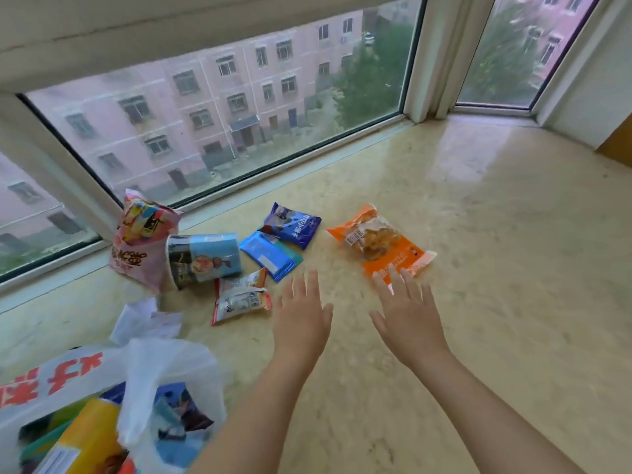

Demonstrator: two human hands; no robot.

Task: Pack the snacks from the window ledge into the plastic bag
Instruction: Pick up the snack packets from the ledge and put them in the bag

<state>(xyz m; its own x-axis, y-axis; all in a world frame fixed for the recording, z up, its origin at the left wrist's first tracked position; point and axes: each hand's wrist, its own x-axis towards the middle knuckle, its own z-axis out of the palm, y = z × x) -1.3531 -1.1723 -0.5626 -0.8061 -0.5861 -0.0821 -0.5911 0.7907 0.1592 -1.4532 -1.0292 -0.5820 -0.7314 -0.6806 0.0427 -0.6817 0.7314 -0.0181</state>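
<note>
Both hands reach out flat over the window ledge (478, 234), empty, toward the loose snacks.

The left hand (301, 316) and right hand (407, 309) hover with fingers spread, gripping nothing; the right fingertips overlap the near end of the orange snack packet (379, 244), likely the next pick. Left of the left hand lie a red-and-white wrapper (239, 297), blue packets (270, 256), a tipped cup (205, 258) and a pink bag (143, 237). The plastic bag (164, 371) gapes near the left forearm, already part filled.
</note>
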